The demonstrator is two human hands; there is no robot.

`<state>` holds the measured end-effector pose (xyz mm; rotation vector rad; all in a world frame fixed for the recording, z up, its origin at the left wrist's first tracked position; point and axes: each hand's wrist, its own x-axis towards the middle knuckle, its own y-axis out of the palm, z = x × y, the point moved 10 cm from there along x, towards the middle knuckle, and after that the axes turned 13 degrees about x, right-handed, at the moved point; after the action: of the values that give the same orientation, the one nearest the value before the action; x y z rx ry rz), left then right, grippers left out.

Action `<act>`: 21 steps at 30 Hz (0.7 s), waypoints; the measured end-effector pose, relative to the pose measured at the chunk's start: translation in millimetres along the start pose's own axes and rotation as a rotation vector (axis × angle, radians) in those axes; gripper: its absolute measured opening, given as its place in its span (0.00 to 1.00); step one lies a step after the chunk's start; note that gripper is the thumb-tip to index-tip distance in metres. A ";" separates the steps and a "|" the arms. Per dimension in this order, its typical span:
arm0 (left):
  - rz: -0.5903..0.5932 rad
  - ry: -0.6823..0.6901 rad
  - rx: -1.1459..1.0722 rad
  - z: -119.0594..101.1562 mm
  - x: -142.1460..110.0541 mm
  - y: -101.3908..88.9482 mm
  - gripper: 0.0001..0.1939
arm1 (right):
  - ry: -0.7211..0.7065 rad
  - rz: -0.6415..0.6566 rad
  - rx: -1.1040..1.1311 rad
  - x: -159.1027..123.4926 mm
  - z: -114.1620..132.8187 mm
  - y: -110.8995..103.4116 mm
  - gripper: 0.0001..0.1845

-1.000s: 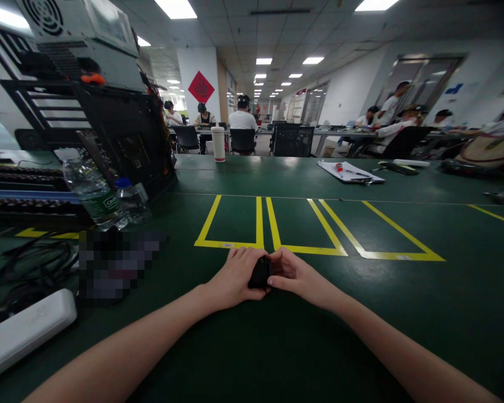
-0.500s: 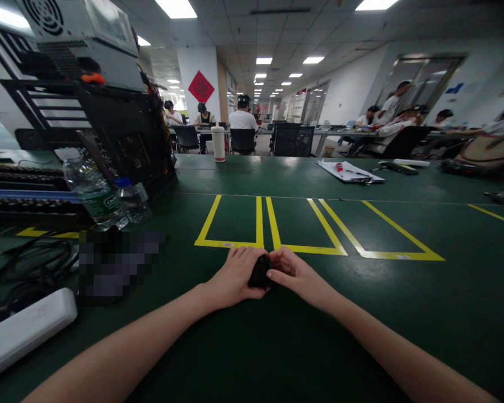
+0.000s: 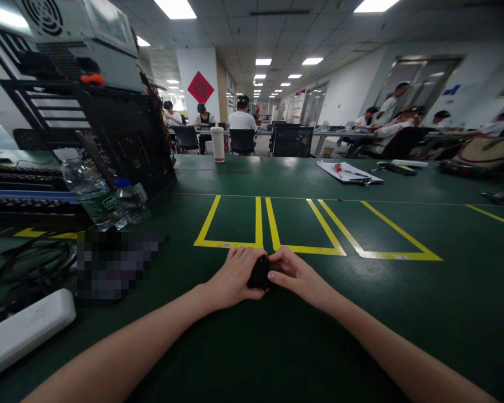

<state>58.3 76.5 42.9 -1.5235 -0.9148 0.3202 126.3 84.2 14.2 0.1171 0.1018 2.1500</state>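
A small black object (image 3: pixel 259 272) with a blocky outline sits between my hands, just in front of the yellow tape; its exact kind does not show. My left hand (image 3: pixel 235 278) wraps over it from the left, fingers across the far side and thumb along the near side. From the right, my right hand (image 3: pixel 296 274) reaches the object with bent fingers, its thumb and index fingertips at the object's right edge. Whatever those fingertips pinch there is too dark and small to make out. Both forearms rest low over the green table (image 3: pixel 302 347).
Yellow tape outlines (image 3: pixel 311 249) mark the table ahead. At left are a white power strip (image 3: pixel 29 333), black cables (image 3: pixel 21 268), a large water bottle (image 3: pixel 94 196), a smaller bottle (image 3: pixel 131 204) and computer parts (image 3: pixel 121 134). A white cup (image 3: pixel 218 145) and clipboard (image 3: pixel 348 172) stand farther back.
Both hands stay around the black object with almost the same grip. The whole view has shifted very slightly; the right fingertips have moved only minutely.
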 end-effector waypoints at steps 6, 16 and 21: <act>-0.004 0.000 -0.010 0.6 -0.6 -0.5 0.29 | 0.023 -0.052 -0.038 1.2 -2.1 -4.8 0.14; 0.006 0.003 -0.001 -0.1 -0.7 -0.8 0.30 | 0.038 0.038 -0.041 -1.8 4.2 6.8 0.18; 0.003 0.007 0.001 0.5 -0.9 -0.2 0.29 | 0.011 -0.016 -0.032 0.9 -2.2 -0.7 0.11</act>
<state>57.3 76.2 42.8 -1.5239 -0.9067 0.3168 126.2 85.3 12.0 0.0858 0.0749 2.1356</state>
